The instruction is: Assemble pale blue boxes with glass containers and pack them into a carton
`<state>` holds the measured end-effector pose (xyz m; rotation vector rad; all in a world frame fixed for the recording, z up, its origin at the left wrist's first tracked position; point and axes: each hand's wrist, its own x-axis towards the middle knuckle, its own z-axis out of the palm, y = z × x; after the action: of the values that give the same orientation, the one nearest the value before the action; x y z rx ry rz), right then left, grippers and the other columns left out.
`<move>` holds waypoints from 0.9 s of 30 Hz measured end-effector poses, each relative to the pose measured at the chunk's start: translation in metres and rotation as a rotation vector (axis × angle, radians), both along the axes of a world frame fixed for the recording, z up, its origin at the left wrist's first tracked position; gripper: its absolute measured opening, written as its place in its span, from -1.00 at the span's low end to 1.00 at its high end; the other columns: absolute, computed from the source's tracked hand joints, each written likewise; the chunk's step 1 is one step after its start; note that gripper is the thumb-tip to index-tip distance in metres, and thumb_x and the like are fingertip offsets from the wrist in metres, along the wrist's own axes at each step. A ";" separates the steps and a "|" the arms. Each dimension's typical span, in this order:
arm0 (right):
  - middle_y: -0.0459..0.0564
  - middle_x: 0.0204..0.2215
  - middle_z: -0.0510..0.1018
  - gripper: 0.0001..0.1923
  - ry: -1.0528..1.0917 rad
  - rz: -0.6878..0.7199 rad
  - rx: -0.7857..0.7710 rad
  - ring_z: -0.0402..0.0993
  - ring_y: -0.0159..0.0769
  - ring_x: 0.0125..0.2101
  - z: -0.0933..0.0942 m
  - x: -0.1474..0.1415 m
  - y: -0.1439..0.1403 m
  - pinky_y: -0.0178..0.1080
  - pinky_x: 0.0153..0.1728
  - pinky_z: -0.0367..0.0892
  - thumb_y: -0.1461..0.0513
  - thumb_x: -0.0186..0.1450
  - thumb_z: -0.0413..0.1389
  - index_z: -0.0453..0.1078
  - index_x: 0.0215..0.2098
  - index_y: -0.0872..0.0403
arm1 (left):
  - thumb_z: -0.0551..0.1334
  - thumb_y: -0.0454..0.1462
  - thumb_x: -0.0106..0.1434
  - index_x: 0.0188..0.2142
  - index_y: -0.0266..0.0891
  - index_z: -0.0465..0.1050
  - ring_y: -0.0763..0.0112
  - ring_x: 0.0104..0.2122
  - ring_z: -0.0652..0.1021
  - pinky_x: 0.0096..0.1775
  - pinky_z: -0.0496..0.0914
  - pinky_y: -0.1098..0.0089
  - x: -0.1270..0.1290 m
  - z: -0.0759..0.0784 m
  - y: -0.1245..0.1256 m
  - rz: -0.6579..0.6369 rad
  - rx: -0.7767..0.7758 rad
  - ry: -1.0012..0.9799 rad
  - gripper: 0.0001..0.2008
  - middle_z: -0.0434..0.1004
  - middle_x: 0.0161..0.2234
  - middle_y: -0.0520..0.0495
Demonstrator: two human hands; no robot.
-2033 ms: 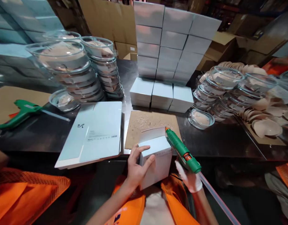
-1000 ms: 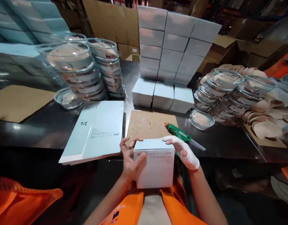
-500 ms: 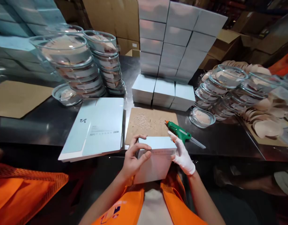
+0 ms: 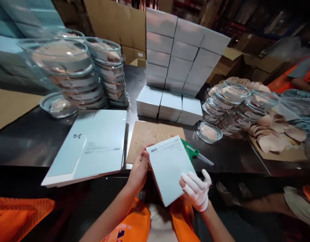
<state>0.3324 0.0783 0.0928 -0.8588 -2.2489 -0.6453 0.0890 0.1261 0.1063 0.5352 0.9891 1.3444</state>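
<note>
A white box (image 4: 171, 169) with printed text along its upper edge is tilted in front of me, over the table's front edge. My left hand (image 4: 139, 167), bare, grips its left side, fingers partly hidden behind it. On the lower right, my right hand (image 4: 195, 189) in a white glove holds the box with curled fingers against its face and edge. Behind the box lies a green glue gun (image 4: 191, 148) with a clear glue stick, partly covered. Under the glue gun and box is a cardboard sheet (image 4: 137, 137) speckled with glue bits.
Flat white cartons (image 4: 94, 144) lie stacked at left. White boxes (image 4: 170, 101) form a wall at the back. Glass dishes (image 4: 109, 70) are piled on the left, more dishes (image 4: 228, 101) on the right, beside beige shell-like pieces (image 4: 273, 143). Another person's orange vest (image 4: 18, 215) shows at lower left.
The box has turned so that its printed face now points up toward me. My right hand has slid down to its lower right edge, and my left hand has moved to its left side.
</note>
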 end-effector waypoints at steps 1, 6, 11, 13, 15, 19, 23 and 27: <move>-0.13 -0.14 0.72 -0.82 0.011 0.007 -0.005 0.62 -0.18 -0.03 0.007 0.009 0.010 0.18 0.39 0.10 0.13 0.44 0.20 0.47 0.01 -0.14 | 0.31 0.45 0.04 0.31 -0.06 0.34 -0.02 0.15 0.58 -0.12 0.57 0.27 -0.005 -0.003 0.000 -0.013 0.041 0.032 0.01 0.54 0.19 -0.27; 0.14 0.02 0.67 -0.37 0.012 -0.151 0.024 0.59 -0.01 0.07 0.057 0.062 0.114 0.09 0.23 0.35 -0.08 0.26 0.39 0.41 0.17 0.01 | 0.34 0.41 0.06 0.46 -0.02 0.15 -0.12 0.42 0.34 0.17 0.51 0.06 -0.031 -0.013 -0.017 0.002 0.226 0.214 0.12 0.28 0.43 -0.36; 0.35 0.19 0.55 -0.42 0.009 -0.358 -0.189 0.46 0.16 0.25 0.110 0.074 0.265 0.11 0.23 0.32 -0.04 0.35 0.28 0.49 0.12 0.25 | 0.38 0.20 0.24 0.18 -0.16 0.50 -0.03 0.17 0.61 0.18 0.52 0.05 -0.046 -0.002 -0.038 -0.042 0.240 0.415 -0.32 0.57 0.22 -0.33; 0.34 0.15 0.57 -0.49 -0.006 -0.358 -0.248 0.49 0.07 0.22 0.118 0.070 0.304 0.03 0.20 0.35 0.02 0.41 0.21 0.50 0.09 0.30 | 0.38 0.17 0.25 0.15 -0.14 0.52 0.00 0.12 0.64 0.16 0.55 0.07 -0.055 0.001 -0.042 0.028 0.230 0.539 -0.37 0.57 0.23 -0.29; 0.35 0.13 0.59 -0.55 -0.017 -0.361 -0.307 0.52 0.00 0.18 0.117 0.067 0.324 -0.01 0.20 0.37 0.11 0.42 0.21 0.50 0.10 0.32 | 0.35 0.17 0.27 0.14 -0.13 0.53 0.00 0.12 0.65 0.12 0.56 0.07 -0.071 0.004 -0.046 0.110 0.218 0.670 -0.40 0.58 0.22 -0.27; 0.47 0.32 0.42 -0.40 0.006 -0.396 -0.364 0.34 0.10 0.34 0.105 0.066 0.322 0.11 0.34 0.23 0.21 0.36 0.26 0.38 0.29 0.35 | 0.23 0.19 0.34 0.15 -0.13 0.52 -0.06 0.18 0.59 0.21 0.48 -0.05 -0.130 0.020 -0.036 0.331 0.189 1.066 -0.41 0.58 0.21 -0.26; 0.51 0.25 0.47 -0.49 0.204 -0.463 -0.242 0.33 0.27 0.32 0.084 0.054 0.258 0.25 0.29 0.23 0.09 0.46 0.13 0.44 0.21 0.30 | 0.16 0.21 0.38 0.28 -0.46 0.37 -0.48 0.24 0.48 0.14 0.38 -0.42 -0.198 0.040 0.008 0.399 -0.189 1.595 -0.18 0.47 0.24 -0.62; 0.11 -0.41 0.67 -0.57 0.171 -0.282 -0.279 0.64 -0.17 -0.34 0.035 0.023 0.146 -0.17 -0.18 0.51 0.13 0.56 -0.06 0.55 -0.31 0.08 | 0.28 0.05 0.36 0.08 -0.57 0.51 -0.54 0.08 0.60 0.01 0.43 -0.47 -0.231 0.042 0.039 0.096 -0.355 1.706 -0.35 0.63 0.00 -0.66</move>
<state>0.3552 0.2241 0.1277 -1.3337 -2.1091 -0.3664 -0.1422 0.1646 0.1484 1.4026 2.5441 0.4809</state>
